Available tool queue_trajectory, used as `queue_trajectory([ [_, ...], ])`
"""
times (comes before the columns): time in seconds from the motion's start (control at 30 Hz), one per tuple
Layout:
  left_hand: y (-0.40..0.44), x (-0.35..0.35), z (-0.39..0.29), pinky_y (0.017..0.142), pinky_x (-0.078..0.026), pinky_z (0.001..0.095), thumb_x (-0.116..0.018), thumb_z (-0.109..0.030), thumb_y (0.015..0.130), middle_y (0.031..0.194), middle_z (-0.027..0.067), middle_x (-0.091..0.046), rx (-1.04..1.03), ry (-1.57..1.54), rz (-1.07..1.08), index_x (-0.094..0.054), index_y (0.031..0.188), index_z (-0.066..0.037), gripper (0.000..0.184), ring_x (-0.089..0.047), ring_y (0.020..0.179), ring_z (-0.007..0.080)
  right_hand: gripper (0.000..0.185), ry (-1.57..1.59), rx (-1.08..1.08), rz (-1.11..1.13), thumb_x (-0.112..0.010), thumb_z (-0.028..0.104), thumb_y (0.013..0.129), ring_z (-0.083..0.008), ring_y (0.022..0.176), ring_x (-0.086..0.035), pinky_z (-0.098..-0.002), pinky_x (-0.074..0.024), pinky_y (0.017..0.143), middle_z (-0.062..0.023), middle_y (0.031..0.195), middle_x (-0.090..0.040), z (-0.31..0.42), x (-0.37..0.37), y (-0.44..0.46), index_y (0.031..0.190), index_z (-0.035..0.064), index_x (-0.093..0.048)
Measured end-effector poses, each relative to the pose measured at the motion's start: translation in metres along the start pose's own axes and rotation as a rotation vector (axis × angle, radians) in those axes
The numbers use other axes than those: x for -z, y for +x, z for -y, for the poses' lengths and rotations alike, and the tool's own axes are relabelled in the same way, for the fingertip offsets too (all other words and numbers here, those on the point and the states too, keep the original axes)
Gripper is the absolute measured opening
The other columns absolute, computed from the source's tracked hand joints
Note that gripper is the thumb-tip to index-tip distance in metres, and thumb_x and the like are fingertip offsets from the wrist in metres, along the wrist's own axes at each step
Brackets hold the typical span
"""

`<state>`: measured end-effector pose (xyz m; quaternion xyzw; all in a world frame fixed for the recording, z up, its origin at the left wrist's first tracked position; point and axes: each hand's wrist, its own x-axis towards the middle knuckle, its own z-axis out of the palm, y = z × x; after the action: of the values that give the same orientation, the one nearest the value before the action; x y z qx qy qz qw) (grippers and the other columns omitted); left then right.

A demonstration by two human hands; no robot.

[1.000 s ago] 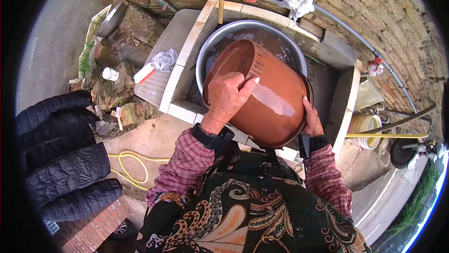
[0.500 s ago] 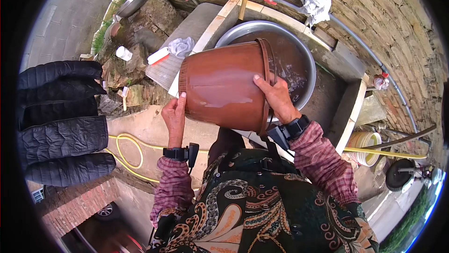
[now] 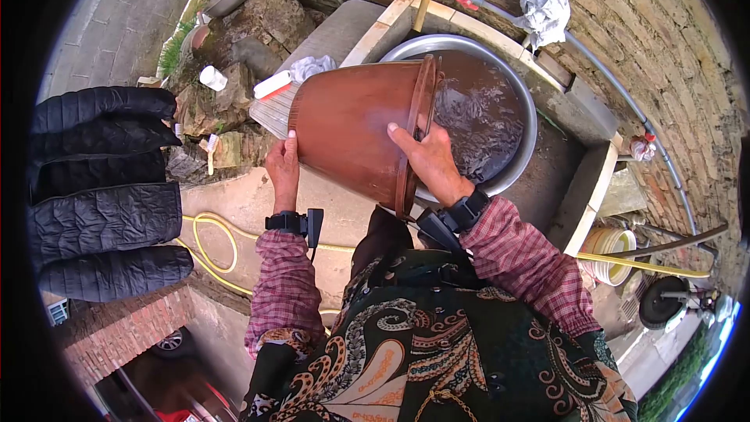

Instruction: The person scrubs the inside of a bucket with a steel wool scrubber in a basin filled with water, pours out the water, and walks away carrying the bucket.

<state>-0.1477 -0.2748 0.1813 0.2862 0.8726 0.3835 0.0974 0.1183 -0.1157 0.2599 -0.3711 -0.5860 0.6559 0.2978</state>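
A reddish-brown plastic bucket (image 3: 351, 121) is held on its side between my hands, its rim facing right. My left hand (image 3: 283, 168) grips the base end at the left, thumb on the outside wall. My right hand (image 3: 436, 160) is closed on the rim, thumb on the outside and the other fingers hidden behind it. Right behind the bucket, a large metal basin (image 3: 525, 110) holds murky brown water (image 3: 480, 121), whose surface is rippled.
The basin sits in a tile-edged concrete sink (image 3: 598, 180). A white-and-red brush (image 3: 273, 86) and a grey cloth (image 3: 312, 67) lie on the washboard slab. Black padded clothing (image 3: 109, 203) hangs at left. A yellow hose (image 3: 226, 246) coils on the ground; a pale bucket (image 3: 608, 254) stands right.
The bucket has shifted left and slightly down with both hands and turned, its rim tilting. More of the basin's water shows, and the camera view has moved a little.
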Motion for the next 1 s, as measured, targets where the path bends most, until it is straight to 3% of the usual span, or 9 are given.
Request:
queue_trajectory([
  [0.23,0.014,-0.018,0.007,0.066,-0.048,0.0393,-0.055,-0.044,0.096,0.068,0.0114,-0.063,0.193,0.027,-0.013,-0.066,0.089,0.001,0.047,-0.060,0.066,0.0259,0.039,-0.143,-0.081,0.077,-0.065,0.024,0.088,-0.0175,0.086,-0.063,-0.0309,-0.0506,0.080,-0.0130,0.097,-0.068,0.020,-0.017,0.016,0.114,-0.0044,-0.061],
  [0.4,0.021,-0.005,0.000,0.078,-0.050,0.0420,-0.059,-0.042,0.093,0.093,0.0174,-0.067,-0.011,0.196,-0.196,-0.063,0.105,0.001,0.046,-0.064,0.084,0.0323,0.044,-0.159,0.069,0.018,-0.066,0.029,0.086,-0.0204,0.087,-0.065,-0.0332,-0.0506,0.082,-0.0144,0.096,-0.070,0.017,-0.052,0.026,0.114,-0.0038,-0.061],
  [0.5,0.016,-0.004,-0.055,0.086,-0.048,0.0425,-0.060,-0.041,0.092,0.106,0.0205,-0.065,-0.173,0.097,-0.171,-0.062,0.113,0.000,0.046,-0.061,0.096,0.0347,0.046,-0.066,0.037,0.032,-0.066,0.035,0.083,-0.0373,0.086,-0.064,-0.0424,-0.0495,0.080,-0.0248,0.091,-0.065,0.017,-0.065,0.030,0.107,-0.0045,-0.059],
  [0.63,0.009,-0.020,-0.111,0.094,-0.043,0.0420,-0.060,-0.040,0.093,0.111,0.0195,-0.064,-0.293,0.000,-0.052,-0.061,0.117,-0.002,0.045,-0.058,0.106,0.0341,0.054,0.191,0.075,0.072,-0.065,0.040,0.086,-0.0267,0.097,-0.064,-0.0353,-0.0482,0.089,-0.0185,0.105,-0.067,0.021,-0.078,0.030,0.120,-0.0016,-0.057],
  [0.67,0.007,-0.023,-0.119,0.098,-0.040,0.0420,-0.059,-0.038,0.093,0.112,0.0179,-0.064,-0.345,0.017,-0.057,-0.063,0.114,-0.002,0.042,-0.057,0.109,0.0333,0.061,0.318,-0.018,0.182,-0.062,0.044,0.090,-0.0204,0.108,-0.058,-0.0326,-0.0452,0.094,-0.0131,0.119,-0.062,0.028,-0.072,0.027,0.130,-0.0008,-0.051],
  [0.77,0.010,-0.021,-0.123,0.099,-0.041,0.0420,-0.059,-0.036,0.093,0.115,0.0173,-0.063,-0.337,-0.089,-0.009,-0.065,0.110,-0.001,0.039,-0.057,0.109,0.0338,0.067,0.434,-0.192,0.291,-0.054,0.048,0.096,-0.0164,0.117,-0.050,-0.0347,-0.0429,0.098,-0.0071,0.133,-0.050,0.033,-0.059,0.020,0.143,0.0026,-0.038],
  [0.8,0.013,-0.019,-0.121,0.098,-0.041,0.0391,-0.059,-0.036,0.094,0.117,0.0155,-0.063,-0.339,-0.139,0.017,-0.066,0.108,-0.001,0.039,-0.058,0.108,0.0303,0.075,0.497,-0.255,0.311,-0.058,0.049,0.093,-0.0127,0.109,-0.052,-0.0282,-0.0464,0.085,-0.0081,0.132,-0.052,0.032,-0.054,0.016,0.142,-0.0034,-0.036],
  [0.9,0.012,-0.002,-0.121,0.097,-0.041,0.0354,-0.058,-0.036,0.096,0.117,0.0134,-0.063,-0.221,-0.321,0.207,-0.065,0.111,0.000,0.040,-0.057,0.109,0.0257,0.076,0.475,-0.255,0.311,-0.058,0.048,0.094,-0.0100,0.106,-0.052,-0.0259,-0.0461,0.080,-0.0070,0.130,-0.053,0.023,-0.056,0.007,0.143,-0.0050,-0.034],
  [1.0,-0.015,0.022,-0.148,0.102,-0.039,0.0355,-0.064,-0.051,0.088,0.128,0.0148,-0.056,-0.250,-0.496,0.393,-0.054,0.128,0.000,0.065,-0.052,0.118,0.0248,0.072,0.462,-0.224,0.374,-0.064,0.040,0.092,-0.0097,0.099,-0.056,-0.0266,-0.0482,0.082,-0.0075,0.124,-0.058,0.029,-0.056,0.008,0.142,-0.0030,-0.037],
])
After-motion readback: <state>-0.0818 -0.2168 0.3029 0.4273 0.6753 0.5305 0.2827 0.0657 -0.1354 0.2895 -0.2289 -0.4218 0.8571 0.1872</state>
